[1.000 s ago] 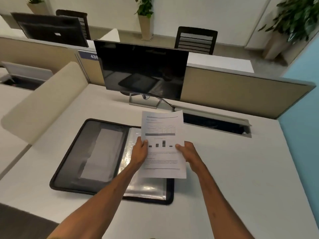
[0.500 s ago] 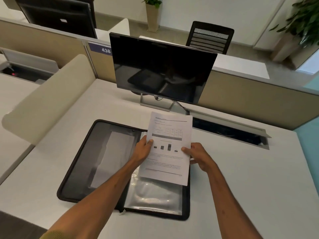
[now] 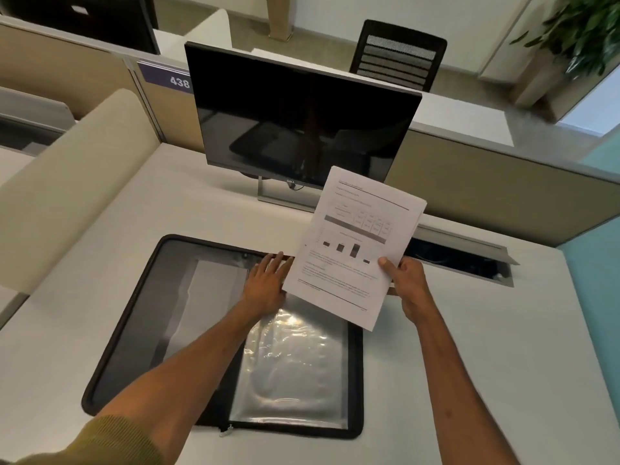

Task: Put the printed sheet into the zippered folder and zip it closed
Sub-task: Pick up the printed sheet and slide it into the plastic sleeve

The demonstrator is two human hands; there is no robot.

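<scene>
Printed sheet [image 3: 352,243]: white paper with a table, a bar chart and text, held tilted in the air above the folder's 1 o'clock corner.
Right hand [image 3: 407,283]: pinches the sheet's lower right edge, thumb on the printed face, the other fingers hidden beneath.
Left hand [image 3: 266,283]: fingers straight and close together, palm down, resting flat on the open folder near its spine, at 9 o'clock of the sheet.
Zippered folder [image 3: 147,330]: lies open on the desk [image 3: 469,364]; black fabric rim, grey left panel, glossy wrinkled clear sleeve [image 3: 295,364] on the right.
Forearms: both reach forward toward 12 o'clock.
Monitor [image 3: 302,119]: dark, at 12 o'clock.
</scene>
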